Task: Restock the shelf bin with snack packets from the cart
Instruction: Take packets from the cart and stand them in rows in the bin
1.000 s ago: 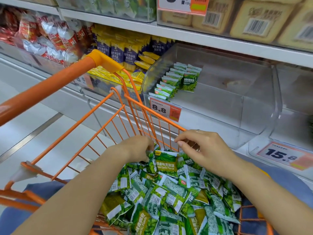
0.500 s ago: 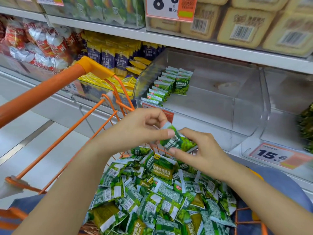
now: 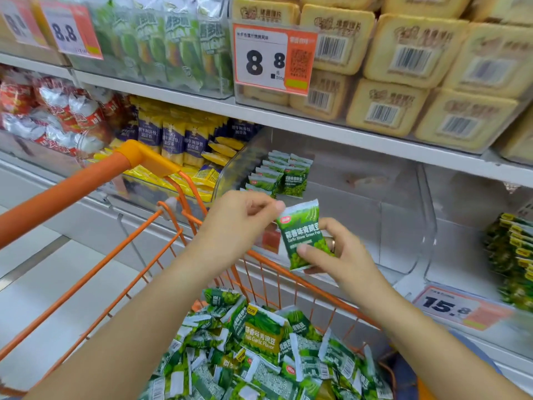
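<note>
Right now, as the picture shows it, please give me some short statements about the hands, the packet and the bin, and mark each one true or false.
1. Both hands hold one green packet above the cart. True: the left hand pinches its top corner, the right hand grips its lower part.
2. The clear shelf bin is full to the top. False: only a short row of green packets stands at its left side.
3. The cart holds a pile of green packets. True.
4. The held packet is already inside the bin. False: it is in front of the bin, not yet placed.
5. The price tag on the upper shelf reads 15.8. False: it reads 8.8.
</note>
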The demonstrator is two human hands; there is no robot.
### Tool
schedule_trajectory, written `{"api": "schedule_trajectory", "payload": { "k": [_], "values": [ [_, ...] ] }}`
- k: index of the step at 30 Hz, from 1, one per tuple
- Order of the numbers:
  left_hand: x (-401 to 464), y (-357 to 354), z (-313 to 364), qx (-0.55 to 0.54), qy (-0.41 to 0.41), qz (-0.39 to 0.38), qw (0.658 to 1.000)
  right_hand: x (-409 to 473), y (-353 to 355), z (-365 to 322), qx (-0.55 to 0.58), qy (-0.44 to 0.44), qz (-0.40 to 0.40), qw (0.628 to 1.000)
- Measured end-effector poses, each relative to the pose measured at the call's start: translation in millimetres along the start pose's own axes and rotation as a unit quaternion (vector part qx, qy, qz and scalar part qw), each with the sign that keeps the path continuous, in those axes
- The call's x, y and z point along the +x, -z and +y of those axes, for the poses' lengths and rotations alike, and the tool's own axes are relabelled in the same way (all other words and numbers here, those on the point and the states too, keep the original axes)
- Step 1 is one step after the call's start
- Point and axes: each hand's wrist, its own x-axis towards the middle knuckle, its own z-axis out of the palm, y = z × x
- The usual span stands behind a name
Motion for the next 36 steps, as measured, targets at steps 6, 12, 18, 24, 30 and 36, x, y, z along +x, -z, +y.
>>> {"api": "schedule_trajectory", "payload": {
  "k": [6, 12, 18, 24, 30, 36],
  "values": [
    [27.7, -16.2, -62.5, 0.379, -0.128, 0.059, 0.915, 63.3, 17.4, 4.9, 0.0, -0.061, 0.145, 0.988],
    [30.1, -25.2, -71.2, 0.379, -0.148, 0.05, 0.912, 151.0, 33.1, 31.4, -0.097, -0.18, 0.17, 0.964],
    [32.2, -29.9, -73.1, 0.355, -0.155, 0.102, 0.916, 215.7, 27.5, 49.7, -0.098, -0.24, 0.177, 0.95],
    [33.3, -32.1, -76.9, 0.344, -0.169, 0.121, 0.916, 237.2, 11.2, 74.4, -0.159, -0.243, 0.225, 0.93],
    [34.7, -32.5, -78.4, 0.351, -0.16, 0.124, 0.914, 230.8, 14.0, 83.3, -0.188, -0.259, 0.212, 0.923],
    [35.5, -33.3, -78.9, 0.354, -0.172, 0.146, 0.908, 231.3, 11.4, 84.6, -0.225, -0.245, 0.195, 0.923]
  ]
}}
